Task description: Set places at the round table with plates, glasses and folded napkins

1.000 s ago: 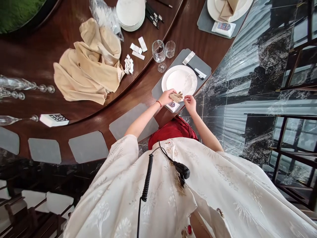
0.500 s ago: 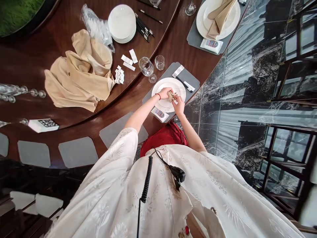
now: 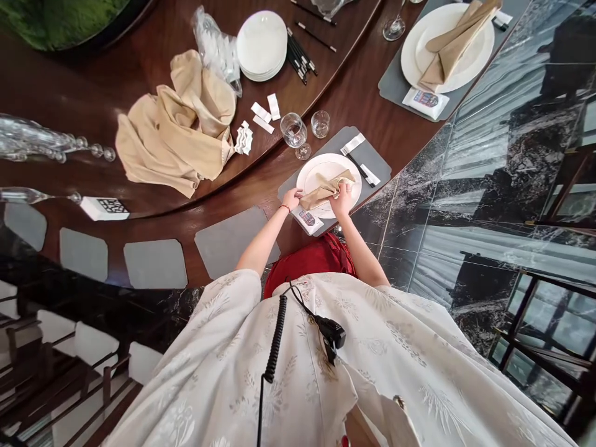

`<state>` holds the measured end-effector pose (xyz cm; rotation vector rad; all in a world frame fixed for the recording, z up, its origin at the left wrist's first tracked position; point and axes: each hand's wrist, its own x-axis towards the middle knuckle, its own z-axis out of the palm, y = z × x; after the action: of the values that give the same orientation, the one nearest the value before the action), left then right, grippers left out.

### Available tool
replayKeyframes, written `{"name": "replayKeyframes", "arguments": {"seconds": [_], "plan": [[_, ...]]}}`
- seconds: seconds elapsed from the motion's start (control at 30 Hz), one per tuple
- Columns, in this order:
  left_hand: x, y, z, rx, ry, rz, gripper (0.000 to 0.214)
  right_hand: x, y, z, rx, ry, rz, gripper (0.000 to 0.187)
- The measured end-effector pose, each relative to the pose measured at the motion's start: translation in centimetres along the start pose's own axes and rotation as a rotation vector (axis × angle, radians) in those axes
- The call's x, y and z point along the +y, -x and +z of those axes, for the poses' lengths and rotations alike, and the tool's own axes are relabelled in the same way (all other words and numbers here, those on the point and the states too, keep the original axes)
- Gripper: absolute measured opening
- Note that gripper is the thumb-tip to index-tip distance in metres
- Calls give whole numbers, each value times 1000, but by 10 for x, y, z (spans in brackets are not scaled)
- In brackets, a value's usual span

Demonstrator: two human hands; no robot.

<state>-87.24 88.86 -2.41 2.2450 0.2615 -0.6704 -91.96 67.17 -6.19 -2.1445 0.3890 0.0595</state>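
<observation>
A folded beige napkin (image 3: 323, 187) lies spread across a white plate (image 3: 326, 167) on a grey placemat (image 3: 377, 165). My left hand (image 3: 292, 198) pinches the napkin's near left end at the plate's rim. My right hand (image 3: 343, 197) grips its right part over the plate. A small printed packet (image 3: 308, 219) lies on the placemat just below my hands.
Two glasses (image 3: 295, 132) stand behind the plate, cutlery to its right. A heap of beige napkins (image 3: 181, 133), a plate stack (image 3: 261, 45), chopsticks and white rests lie on the turntable. Another set place (image 3: 447, 38) is at upper right. Bare grey placemats (image 3: 230, 239) line the table edge.
The pleated napkin bundle has been laid down and fanned out across the plate. My hands moved apart along it. The view shifted slightly.
</observation>
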Motion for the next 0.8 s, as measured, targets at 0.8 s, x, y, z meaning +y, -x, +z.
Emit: {"name": "replayKeyframes", "arguments": {"seconds": [0.8], "plan": [[-143, 130, 21, 540, 524, -156, 29, -64, 51, 35, -149, -143, -306, 32]]}}
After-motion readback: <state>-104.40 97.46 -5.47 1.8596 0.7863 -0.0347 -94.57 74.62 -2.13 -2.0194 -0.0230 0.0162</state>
